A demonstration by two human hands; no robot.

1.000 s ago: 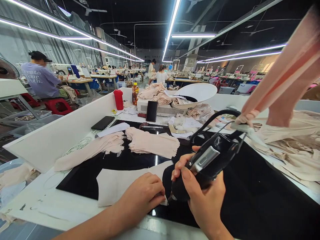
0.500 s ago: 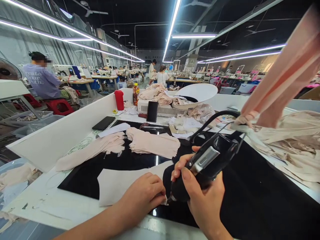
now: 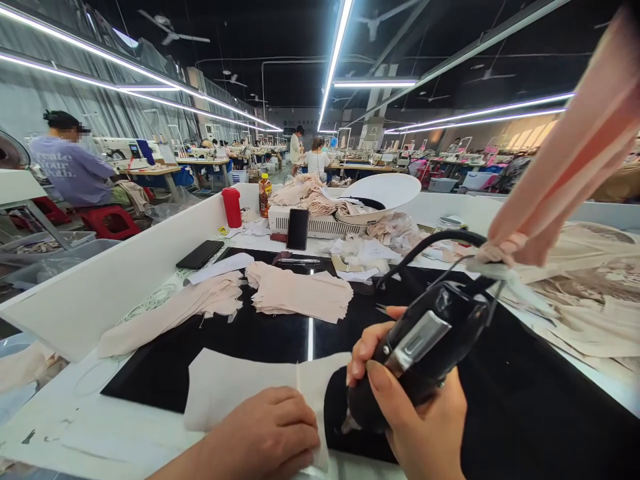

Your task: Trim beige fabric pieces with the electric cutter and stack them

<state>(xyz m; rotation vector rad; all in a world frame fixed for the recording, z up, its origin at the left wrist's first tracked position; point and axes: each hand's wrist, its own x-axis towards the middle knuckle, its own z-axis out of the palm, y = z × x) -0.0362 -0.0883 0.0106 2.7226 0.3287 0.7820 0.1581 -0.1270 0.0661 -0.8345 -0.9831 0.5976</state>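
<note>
In my right hand (image 3: 415, 400) is a black corded hand tool (image 3: 425, 340) with a silver plate on its side. Its small metal tip (image 3: 350, 421) points down at the black work surface, just right of a pale fabric piece (image 3: 235, 383) and apart from it. A knotted pink fabric strip (image 3: 555, 173) runs up from the tool's rear end. My left hand (image 3: 273, 433) rests with curled fingers on the near right part of the pale piece, closed on its edge; the fingertips are partly hidden.
Beyond the hands lie a stack of pink fabric pieces (image 3: 300, 291) and a longer pink bundle (image 3: 175, 313). Phones (image 3: 297, 229), a red cup (image 3: 231, 208) and a bottle (image 3: 265, 195) stand or lie farther back. A fabric heap (image 3: 590, 287) covers the right side. A person (image 3: 75, 163) sits far left.
The tool's tip has come away from the fabric by my left fingertips and moved right. The pale piece and my left hand have shifted towards me.
</note>
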